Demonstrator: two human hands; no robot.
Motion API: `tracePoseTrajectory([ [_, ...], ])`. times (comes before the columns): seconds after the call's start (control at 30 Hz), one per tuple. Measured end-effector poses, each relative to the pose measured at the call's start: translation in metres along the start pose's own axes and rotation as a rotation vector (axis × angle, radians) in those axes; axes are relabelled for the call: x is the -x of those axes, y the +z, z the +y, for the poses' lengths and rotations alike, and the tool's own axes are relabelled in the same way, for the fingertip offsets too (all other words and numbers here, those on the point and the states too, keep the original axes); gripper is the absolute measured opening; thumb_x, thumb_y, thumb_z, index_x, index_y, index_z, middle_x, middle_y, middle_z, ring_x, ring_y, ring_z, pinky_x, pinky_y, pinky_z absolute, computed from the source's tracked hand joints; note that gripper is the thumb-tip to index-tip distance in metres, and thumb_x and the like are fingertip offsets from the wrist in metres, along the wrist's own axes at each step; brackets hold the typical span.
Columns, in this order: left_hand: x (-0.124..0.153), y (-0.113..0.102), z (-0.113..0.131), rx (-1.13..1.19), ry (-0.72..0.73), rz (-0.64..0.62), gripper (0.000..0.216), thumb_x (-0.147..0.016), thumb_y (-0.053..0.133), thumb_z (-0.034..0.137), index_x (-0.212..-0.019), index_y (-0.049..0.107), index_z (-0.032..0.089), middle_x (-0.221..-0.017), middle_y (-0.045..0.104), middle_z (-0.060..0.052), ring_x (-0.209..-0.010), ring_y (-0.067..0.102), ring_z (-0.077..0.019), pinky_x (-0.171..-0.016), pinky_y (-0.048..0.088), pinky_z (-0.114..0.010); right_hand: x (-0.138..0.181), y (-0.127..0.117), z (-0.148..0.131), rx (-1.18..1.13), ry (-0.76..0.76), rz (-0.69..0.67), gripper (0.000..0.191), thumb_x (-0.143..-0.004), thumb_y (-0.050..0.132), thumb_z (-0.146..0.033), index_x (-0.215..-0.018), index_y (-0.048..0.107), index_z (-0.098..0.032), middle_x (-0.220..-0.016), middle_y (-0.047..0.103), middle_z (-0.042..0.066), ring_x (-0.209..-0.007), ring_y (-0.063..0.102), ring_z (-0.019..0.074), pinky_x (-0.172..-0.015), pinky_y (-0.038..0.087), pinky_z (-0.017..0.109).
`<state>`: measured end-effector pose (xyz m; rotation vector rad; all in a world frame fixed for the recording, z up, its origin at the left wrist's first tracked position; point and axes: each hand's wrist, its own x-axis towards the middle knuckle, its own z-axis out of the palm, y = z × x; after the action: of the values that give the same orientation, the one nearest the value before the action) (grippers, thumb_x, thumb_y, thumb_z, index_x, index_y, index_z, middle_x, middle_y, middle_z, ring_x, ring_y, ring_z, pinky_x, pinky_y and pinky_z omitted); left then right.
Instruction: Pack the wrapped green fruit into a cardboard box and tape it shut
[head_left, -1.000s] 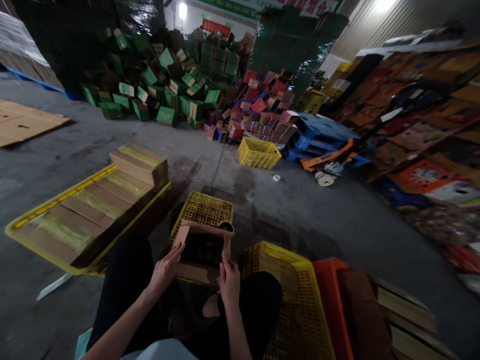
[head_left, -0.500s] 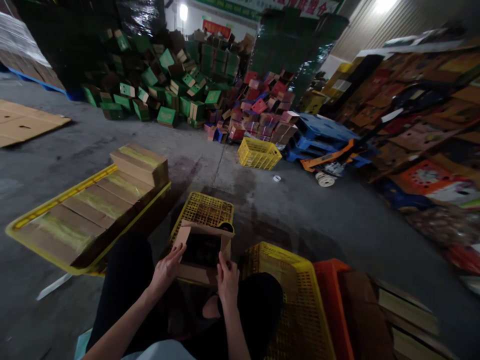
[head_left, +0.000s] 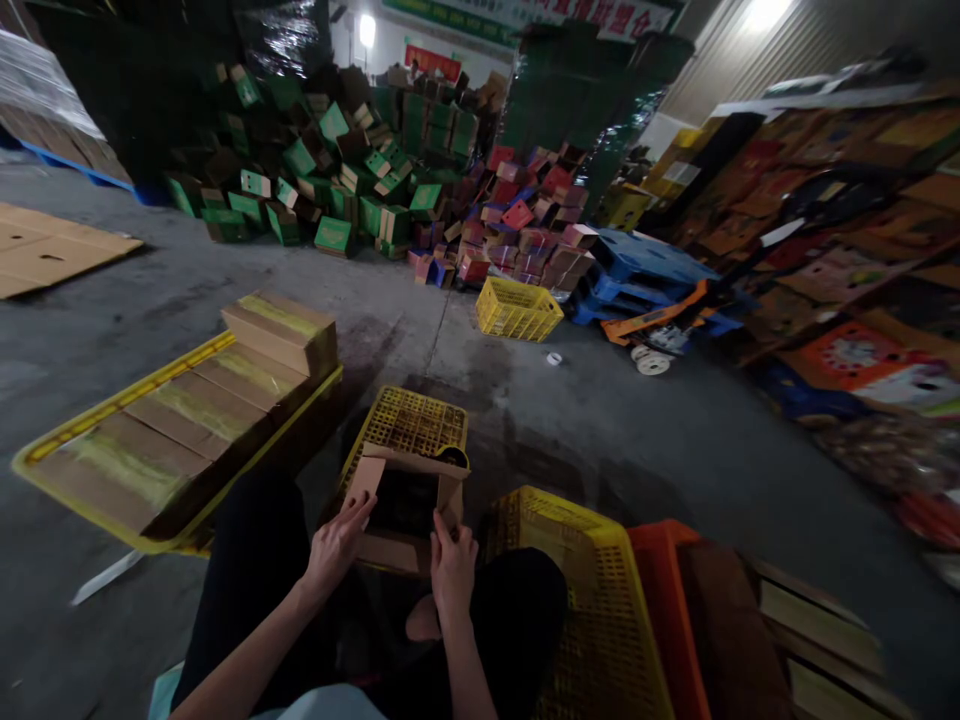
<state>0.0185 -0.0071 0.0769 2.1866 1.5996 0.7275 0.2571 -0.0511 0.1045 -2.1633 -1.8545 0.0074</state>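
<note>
An open-topped cardboard box point(head_left: 396, 553) rests on a yellow plastic crate point(head_left: 412, 415) between my knees; its inside is dark and I cannot make out what it holds. My left hand point(head_left: 339, 545) grips the left flap, its fingers laid over the cardboard. On the opposite side my right hand point(head_left: 452, 565) pinches the right flap between thumb and fingers. A black-and-yellow round thing, perhaps a tape roll point(head_left: 453, 457), lies just behind the box's far edge.
To the left, a long yellow crate point(head_left: 45, 450) holds several taped cartons point(head_left: 199, 410). At my right stand another yellow crate point(head_left: 626, 580) and an orange crate point(head_left: 664, 560). Farther off are heaped green boxes point(head_left: 334, 233), a small yellow crate point(head_left: 517, 308) and an orange pallet jack point(head_left: 660, 315).
Both hands have shifted slightly inward, and the left and right flaps lean a little more over the box opening. The surroundings stay the same.
</note>
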Motion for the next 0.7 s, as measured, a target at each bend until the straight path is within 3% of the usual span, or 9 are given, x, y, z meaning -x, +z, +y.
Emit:
tracePoseTrajectory([
  [0.7,-0.001,0.011,0.000,-0.122,-0.020,-0.105,0.053,-0.093,0.046,0.009,-0.142,0.053,0.027,-0.147,0.052,-0.004,-0.138,0.047,-0.0225,-0.100,0.052,-0.029,-0.001,0.007,-0.001,0.094,0.017,0.006,0.043,-0.099,0.046,-0.026,-0.139,0.055,-0.039,-0.112,0.054,0.011,-0.095,0.055,0.0259,-0.086,0.045,0.037],
])
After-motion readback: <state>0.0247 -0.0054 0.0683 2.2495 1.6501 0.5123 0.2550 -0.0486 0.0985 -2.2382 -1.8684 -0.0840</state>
